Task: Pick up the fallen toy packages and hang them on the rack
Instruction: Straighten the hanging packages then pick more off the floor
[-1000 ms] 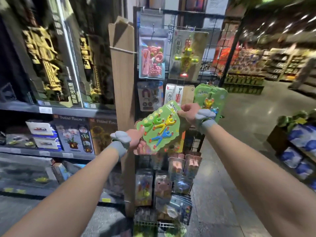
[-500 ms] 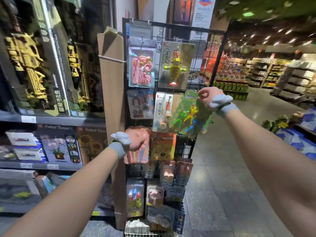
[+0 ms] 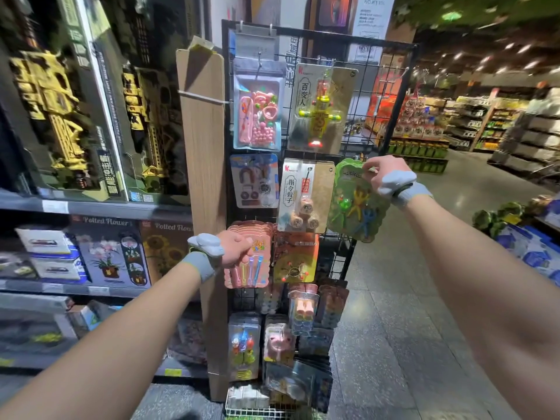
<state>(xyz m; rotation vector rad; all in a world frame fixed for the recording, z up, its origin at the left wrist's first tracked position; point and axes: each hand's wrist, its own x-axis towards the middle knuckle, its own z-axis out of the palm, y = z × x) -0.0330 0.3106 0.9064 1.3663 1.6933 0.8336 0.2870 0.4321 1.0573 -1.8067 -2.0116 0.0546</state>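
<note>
Right grip [image 3: 380, 172] pinches green toy package [image 3: 354, 207] at the rack [image 3: 368, 86]; shelf boxes [image 3: 109, 250] read "Potted Flower".

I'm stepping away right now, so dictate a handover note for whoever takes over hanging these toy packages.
Right grip: pinches the top of the green package, at the right edge of the wire rack, beside the dice package.
Left grip: curled in front of the pink packages; hold unclear.
Done: green package lifted to the rack.
Left: seat it on a hook, release, check the floor for more.
</note>
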